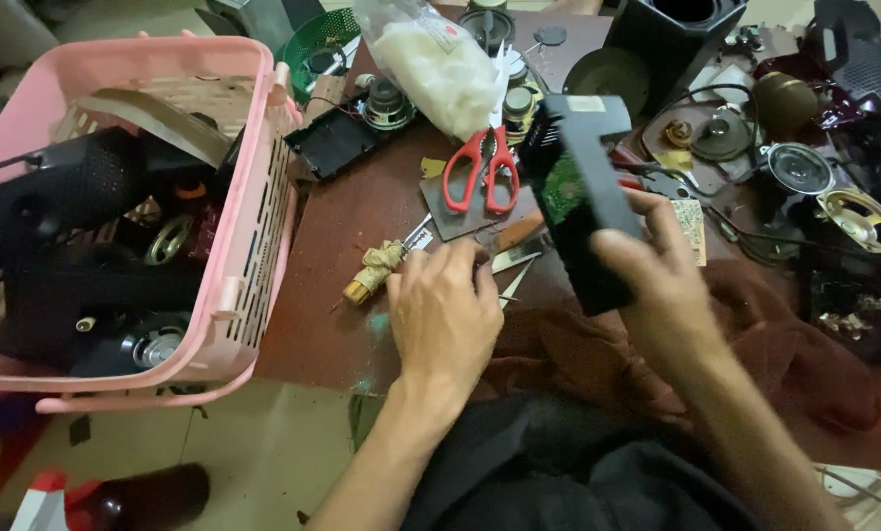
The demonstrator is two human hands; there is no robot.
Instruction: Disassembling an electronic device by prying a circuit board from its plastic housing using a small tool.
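casing (583, 187) black, green board inside, gripped by right hand (657, 285), left hand (445, 315) curled on table (362, 211)

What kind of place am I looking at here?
Probably a small electronics repair bench, likely for speakers: loose speaker drivers lie on the brown table, the right hand holds a black casing with a green circuit board, and red-handled scissors lie nearby.

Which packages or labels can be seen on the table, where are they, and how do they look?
Plastic bag: top centre, behind the red scissors; clear, full of white stuff.
Label: small pale rectangle on top of the black box in the right hand.
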